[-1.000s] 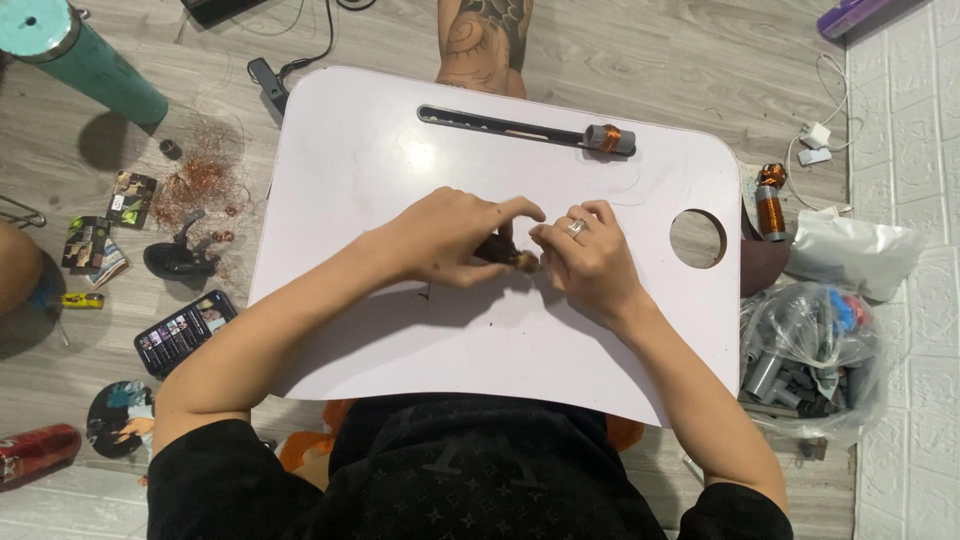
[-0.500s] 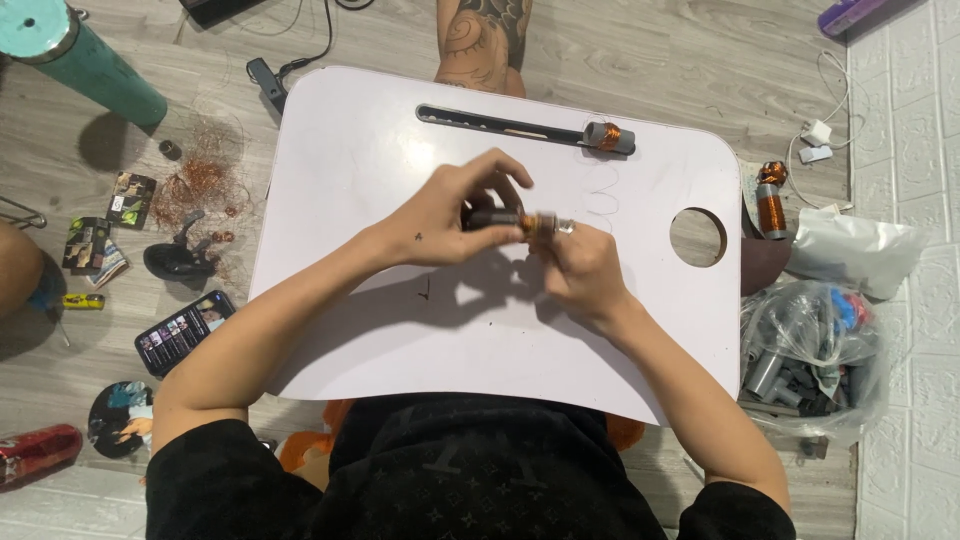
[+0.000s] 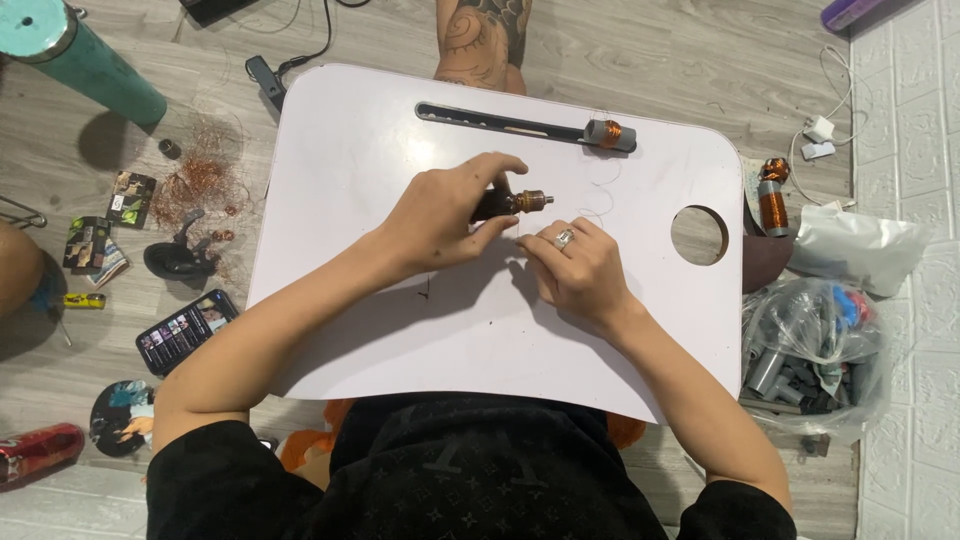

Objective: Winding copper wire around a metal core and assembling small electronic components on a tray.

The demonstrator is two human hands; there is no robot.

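A person seen from above is sitting at a white lap table [image 3: 400, 330] and working with both bare hands over its middle. The left hand [image 3: 450, 215] is curling around a small dark spool [image 3: 505, 205], gripping it with fingers and thumb. The spool's long axis is lying nearly level and running left to right across the picture, with its thin metal tip pointing right, toward the round hole [image 3: 698, 235] cut in the table. The right hand [image 3: 578, 268], wearing a ring, is resting just below and to the right of that tip with its fingertips pinched together; what they are pinching is too fine to make out, though a thin wire [image 3: 600, 190] is looping over the table close by. Along the far edge of the table a long dark slot is holding a grey spool wound with copper wire [image 3: 608, 134]. The table is standing over a grey wood-plank floor. To the left are lying a tangle of copper wire [image 3: 200, 180], a phone [image 3: 185, 330] and a teal bottle [image 3: 75, 55]. To the right are sitting another copper-wound spool [image 3: 772, 200] and a clear bag of grey plastic parts [image 3: 815, 350], beside white floor tiles.
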